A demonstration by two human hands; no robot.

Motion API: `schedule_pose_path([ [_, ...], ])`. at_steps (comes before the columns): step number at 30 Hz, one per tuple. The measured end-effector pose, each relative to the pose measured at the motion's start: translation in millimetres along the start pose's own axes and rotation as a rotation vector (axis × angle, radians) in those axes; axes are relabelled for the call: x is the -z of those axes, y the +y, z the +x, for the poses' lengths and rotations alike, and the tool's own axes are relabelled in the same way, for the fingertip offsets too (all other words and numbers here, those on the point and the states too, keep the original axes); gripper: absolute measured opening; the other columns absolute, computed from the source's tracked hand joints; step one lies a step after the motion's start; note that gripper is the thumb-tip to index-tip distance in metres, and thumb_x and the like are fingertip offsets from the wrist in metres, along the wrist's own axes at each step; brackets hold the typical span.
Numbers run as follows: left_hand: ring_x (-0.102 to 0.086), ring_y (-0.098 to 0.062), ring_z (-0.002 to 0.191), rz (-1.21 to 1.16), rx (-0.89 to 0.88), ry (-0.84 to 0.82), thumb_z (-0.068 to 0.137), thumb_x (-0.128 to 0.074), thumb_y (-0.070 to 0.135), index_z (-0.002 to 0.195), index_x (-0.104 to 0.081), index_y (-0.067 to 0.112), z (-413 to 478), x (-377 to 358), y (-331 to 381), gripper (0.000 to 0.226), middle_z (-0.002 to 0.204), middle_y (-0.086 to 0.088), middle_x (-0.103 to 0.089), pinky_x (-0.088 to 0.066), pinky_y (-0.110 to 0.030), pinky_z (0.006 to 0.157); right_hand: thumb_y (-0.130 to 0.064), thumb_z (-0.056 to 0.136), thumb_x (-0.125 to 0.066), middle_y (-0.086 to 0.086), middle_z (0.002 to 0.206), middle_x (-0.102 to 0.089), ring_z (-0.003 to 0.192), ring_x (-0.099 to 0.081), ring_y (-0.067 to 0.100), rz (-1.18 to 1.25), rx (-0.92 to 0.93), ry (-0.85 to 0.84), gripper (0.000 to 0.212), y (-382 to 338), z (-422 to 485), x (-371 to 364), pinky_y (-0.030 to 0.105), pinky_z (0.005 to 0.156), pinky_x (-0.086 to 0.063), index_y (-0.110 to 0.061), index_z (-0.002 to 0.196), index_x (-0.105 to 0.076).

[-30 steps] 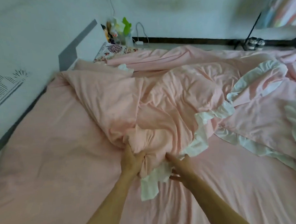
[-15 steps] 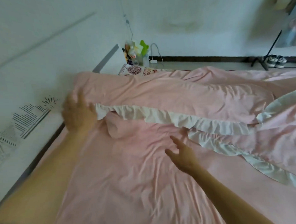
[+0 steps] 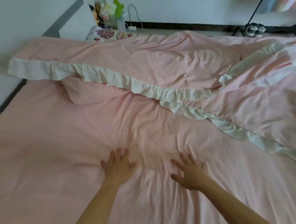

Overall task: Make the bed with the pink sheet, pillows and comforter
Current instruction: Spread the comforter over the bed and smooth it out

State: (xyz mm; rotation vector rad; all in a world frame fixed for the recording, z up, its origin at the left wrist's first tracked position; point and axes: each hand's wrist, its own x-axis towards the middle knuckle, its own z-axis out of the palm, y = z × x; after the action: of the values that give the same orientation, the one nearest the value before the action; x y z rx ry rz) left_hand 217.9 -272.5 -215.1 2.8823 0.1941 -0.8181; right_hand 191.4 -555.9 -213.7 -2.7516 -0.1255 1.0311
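Pink sheet [image 3: 44, 149], soft and wrinkly, covers the bed [image 3: 9, 101]. The left hand [image 3: 118, 168] has come down off the frilly comforter [image 3: 159, 64]; it and the right hand [image 3: 188, 173] press the sheet, fingers apart.

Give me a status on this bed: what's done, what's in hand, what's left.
Done: the pink sheet covers the near mattress, though it is creased mid-bed. In hand: the left hand presses flat on those creases and the right hand is open beside it, apparently smoothing. Left: the comforter with its white ruffle lies bunched across the far side, not spread; no pillow is clearly set in place.
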Motion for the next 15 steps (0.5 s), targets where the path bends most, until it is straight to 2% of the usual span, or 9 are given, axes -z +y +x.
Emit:
schedule_pose_path([
  [3, -0.009, -0.033, 0.148, -0.043, -0.055, 0.082, 0.087, -0.032, 0.068, 0.154, -0.014, 0.031, -47, -61, 61, 0.078, 0.163, -0.008, -0.009, -0.019, -0.064, 0.109, -0.070, 0.092, -0.032, -0.006, 0.163, 0.022, 0.149, 0.023, 0.023, -0.076, -0.003, 0.018, 0.071, 52, -49, -24, 0.066, 0.113, 0.003, -0.048, 0.153, -0.001],
  [5, -0.012, -0.035, 0.148, -0.029, -0.104, 0.066, 0.085, -0.036, 0.066, 0.153, -0.018, 0.031, -78, -94, 98, 0.079, 0.162, -0.010, -0.013, -0.023, -0.066, 0.107, -0.070, 0.092, -0.029, -0.007, 0.162, 0.024, 0.147, 0.027, 0.023, -0.069, 0.028, 0.108, 0.072, 86, -82, -51, 0.067, 0.113, 0.006, -0.051, 0.152, 0.005],
  [6, -0.019, -0.035, 0.146, -0.015, -0.153, 0.057, 0.084, -0.038, 0.065, 0.152, -0.025, 0.030, -95, -111, 124, 0.078, 0.160, -0.012, -0.019, -0.026, -0.067, 0.104, -0.071, 0.091, -0.031, -0.006, 0.164, 0.016, 0.149, 0.022, 0.023, -0.069, 0.007, 0.162, 0.071, 113, -105, -69, 0.068, 0.112, 0.004, -0.053, 0.152, 0.001],
  [8, -0.029, -0.036, 0.142, -0.014, -0.268, 0.043, 0.080, -0.041, 0.063, 0.147, -0.040, 0.028, -129, -142, 170, 0.076, 0.155, -0.013, -0.032, -0.027, -0.069, 0.101, -0.074, 0.086, -0.035, -0.005, 0.165, -0.012, 0.151, -0.004, 0.026, -0.002, -0.190, 0.137, 0.071, 169, -154, -107, 0.069, 0.105, -0.006, -0.051, 0.151, -0.018],
  [9, -0.029, -0.036, 0.142, -0.005, -0.328, 0.027, 0.078, -0.043, 0.063, 0.146, -0.041, 0.029, -144, -158, 187, 0.076, 0.155, -0.013, -0.033, -0.024, -0.069, 0.102, -0.076, 0.085, -0.034, -0.005, 0.164, -0.017, 0.150, -0.011, 0.026, 0.028, -0.306, 0.150, 0.072, 197, -179, -130, 0.069, 0.103, -0.005, -0.050, 0.151, -0.022],
  [10, -0.028, -0.036, 0.143, 0.022, -0.375, 0.023, 0.079, -0.043, 0.064, 0.147, -0.039, 0.030, -159, -171, 203, 0.077, 0.156, -0.014, -0.031, -0.020, -0.069, 0.103, -0.078, 0.085, -0.031, -0.007, 0.165, -0.013, 0.151, -0.010, 0.027, 0.056, -0.386, 0.148, 0.074, 225, -205, -152, 0.067, 0.107, 0.001, -0.049, 0.152, -0.019],
  [11, -0.026, -0.036, 0.143, 0.056, -0.418, 0.025, 0.080, -0.042, 0.064, 0.148, -0.037, 0.031, -176, -185, 219, 0.076, 0.157, -0.016, -0.028, -0.018, -0.070, 0.104, -0.079, 0.086, -0.026, -0.006, 0.166, -0.005, 0.151, -0.005, 0.028, 0.087, -0.447, 0.175, 0.076, 256, -235, -177, 0.060, 0.112, 0.006, -0.044, 0.154, -0.017],
  [13, -0.023, -0.037, 0.144, 0.116, -0.475, 0.019, 0.082, -0.041, 0.062, 0.148, -0.037, 0.033, -200, -204, 242, 0.071, 0.158, -0.017, -0.024, -0.017, -0.072, 0.105, -0.079, 0.088, -0.022, -0.001, 0.166, 0.002, 0.151, -0.005, 0.030, 0.248, -0.440, 0.253, 0.085, 298, -278, -212, 0.039, 0.121, 0.007, -0.026, 0.154, -0.021],
  [15, -0.024, -0.036, 0.144, 0.158, -0.504, -0.002, 0.084, -0.041, 0.059, 0.146, -0.040, 0.031, -220, -215, 260, 0.068, 0.158, -0.017, -0.024, -0.017, -0.072, 0.105, -0.081, 0.086, -0.022, 0.001, 0.164, 0.001, 0.149, -0.010, 0.026, 0.377, -0.537, 0.308, 0.098, 320, -295, -242, 0.024, 0.120, 0.010, -0.013, 0.156, -0.021],
])
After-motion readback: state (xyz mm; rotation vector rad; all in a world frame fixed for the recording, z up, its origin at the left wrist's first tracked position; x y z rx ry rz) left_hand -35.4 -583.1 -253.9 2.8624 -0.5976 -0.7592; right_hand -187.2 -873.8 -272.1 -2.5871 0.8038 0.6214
